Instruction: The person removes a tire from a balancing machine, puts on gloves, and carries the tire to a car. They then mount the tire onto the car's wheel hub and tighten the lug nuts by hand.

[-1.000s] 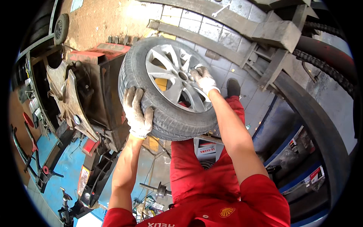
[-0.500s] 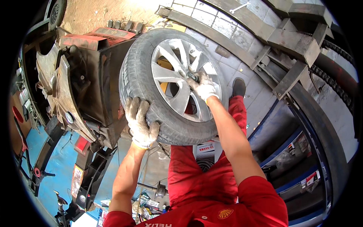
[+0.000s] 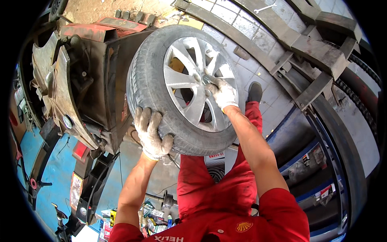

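Note:
A car wheel stands tilted before me, with a black tyre (image 3: 142, 74) around a silver spoked alloy rim (image 3: 181, 80). Both my hands wear pale work gloves. My left hand (image 3: 151, 131) lies on the near left of the tyre, fingers stretched over the tread and thumb apart on the sidewall. At the rim's middle, my right hand (image 3: 221, 92) has its fingers together at a small dark centre cap (image 3: 206, 79). The hand partly covers the cap, so how it sits in the hub cannot be seen clearly.
Left of the wheel stands a bulky machine cabinet (image 3: 107, 90), with worn car panels (image 3: 56, 84) beside it. A wrench (image 3: 265, 8) lies on the steel frame (image 3: 282, 34) at the far right. Several packages and tools (image 3: 155, 220) lie low at the left. Blue-edged shelving (image 3: 310, 177) stands right.
The dark cap stood out between my right fingers; now it sits lower against the hub, with those fingers over it. The wheel has shifted slightly. My left hand stays on the tyre.

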`<state>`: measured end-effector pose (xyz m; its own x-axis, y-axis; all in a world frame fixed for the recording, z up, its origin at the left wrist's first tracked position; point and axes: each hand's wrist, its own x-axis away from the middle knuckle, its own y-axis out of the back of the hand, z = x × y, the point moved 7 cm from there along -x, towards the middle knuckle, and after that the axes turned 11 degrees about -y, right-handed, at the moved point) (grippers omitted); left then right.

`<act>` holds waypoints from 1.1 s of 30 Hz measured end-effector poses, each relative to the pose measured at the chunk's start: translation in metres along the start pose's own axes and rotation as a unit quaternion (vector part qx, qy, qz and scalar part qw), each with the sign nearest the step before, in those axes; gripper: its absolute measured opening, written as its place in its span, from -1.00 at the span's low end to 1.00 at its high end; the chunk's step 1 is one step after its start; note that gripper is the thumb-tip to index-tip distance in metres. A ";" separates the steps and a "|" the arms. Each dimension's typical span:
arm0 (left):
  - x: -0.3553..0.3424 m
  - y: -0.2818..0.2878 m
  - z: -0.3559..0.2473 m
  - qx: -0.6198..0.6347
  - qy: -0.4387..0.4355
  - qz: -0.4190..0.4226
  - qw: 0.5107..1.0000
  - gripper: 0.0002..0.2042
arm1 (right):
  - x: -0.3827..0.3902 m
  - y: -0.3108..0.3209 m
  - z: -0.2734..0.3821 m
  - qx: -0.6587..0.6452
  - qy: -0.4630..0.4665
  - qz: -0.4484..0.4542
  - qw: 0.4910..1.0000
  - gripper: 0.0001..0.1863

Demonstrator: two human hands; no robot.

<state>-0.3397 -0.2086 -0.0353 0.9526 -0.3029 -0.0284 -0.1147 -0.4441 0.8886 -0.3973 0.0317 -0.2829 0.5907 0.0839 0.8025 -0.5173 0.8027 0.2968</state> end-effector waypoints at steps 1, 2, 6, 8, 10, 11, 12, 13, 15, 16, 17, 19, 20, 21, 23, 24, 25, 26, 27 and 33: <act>0.001 0.000 0.001 -0.001 -0.003 -0.002 1.000 -0.27 | -0.005 -0.005 -0.007 0.000 0.019 -0.007 1.000 -0.54; 0.002 0.000 0.001 -0.002 -0.006 -0.005 1.000 -0.27 | -0.003 -0.007 -0.011 0.010 0.022 -0.016 1.000 -0.53; 0.011 0.003 -0.002 -0.010 0.000 -0.009 1.000 -0.28 | 0.003 -0.016 -0.017 -0.035 -0.017 -0.012 0.999 -0.52; 0.010 0.001 -0.001 -0.007 0.010 -0.009 1.000 -0.29 | 0.002 -0.019 -0.024 -0.096 -0.050 0.002 0.994 -0.52; 0.014 0.002 0.001 -0.006 0.003 -0.027 1.000 -0.31 | 0.000 -0.020 -0.019 -0.006 -0.017 -0.010 1.000 -0.51; 0.011 0.004 0.001 -0.002 0.004 -0.031 1.000 -0.31 | -0.002 -0.019 -0.025 0.026 -0.013 -0.010 1.000 -0.52; 0.011 0.004 0.003 0.001 0.010 -0.034 0.999 -0.32 | -0.002 -0.019 -0.022 0.058 -0.009 -0.005 0.998 -0.52; 0.011 0.005 0.002 -0.001 0.013 -0.036 0.999 -0.33 | -0.003 -0.015 -0.017 0.070 -0.019 0.013 0.997 -0.51; 0.010 0.004 0.003 0.000 0.017 -0.029 0.999 -0.33 | -0.009 0.004 -0.007 0.048 -0.020 0.019 0.998 -0.52; 0.009 0.002 0.005 0.001 0.019 -0.025 1.000 -0.33 | -0.016 0.007 -0.008 0.042 -0.043 0.026 0.998 -0.52; 0.012 0.002 0.006 -0.002 0.016 -0.028 0.999 -0.33 | -0.021 0.007 -0.011 0.023 -0.055 0.025 0.998 -0.49; 0.017 0.000 0.004 -0.007 0.010 -0.033 0.999 -0.33 | -0.039 0.015 -0.020 0.017 -0.052 -0.108 0.993 -0.47; 0.019 0.000 0.003 -0.007 0.010 -0.029 0.999 -0.33 | -0.048 0.019 -0.026 0.016 -0.049 -0.174 0.983 -0.46; 0.017 0.000 0.003 -0.007 0.008 -0.025 1.000 -0.33 | -0.061 0.023 -0.031 -0.009 -0.052 -0.197 0.979 -0.36; 0.018 0.002 0.002 -0.013 0.006 -0.021 1.000 -0.31 | -0.077 0.043 -0.008 -0.044 0.025 -0.323 0.945 -0.38; 0.021 0.001 0.002 -0.011 0.002 -0.020 1.000 -0.30 | -0.081 0.045 0.000 -0.063 0.062 -0.381 0.920 -0.39; 0.020 0.000 0.003 -0.008 -0.009 -0.018 1.000 -0.30 | -0.092 0.025 -0.001 -0.042 0.051 -0.403 0.913 -0.40; 0.014 -0.002 0.005 -0.003 -0.026 -0.015 1.000 -0.29 | -0.104 -0.004 -0.003 -0.023 0.037 -0.428 0.903 -0.41; 0.006 -0.003 0.002 -0.014 -0.031 -0.009 0.999 -0.27 | -0.112 -0.024 -0.005 -0.003 0.024 -0.447 0.894 -0.41; 0.023 -0.009 0.008 -0.003 -0.014 0.002 1.000 -0.30 | -0.120 -0.035 0.000 0.038 -0.015 -0.273 0.961 -0.31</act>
<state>-0.3191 -0.2187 -0.0476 0.9437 -0.3285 -0.0385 -0.1163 -0.4383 0.8913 -0.4495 -0.0066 -0.3897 0.7699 -0.3548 0.5304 -0.1797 0.6770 0.7138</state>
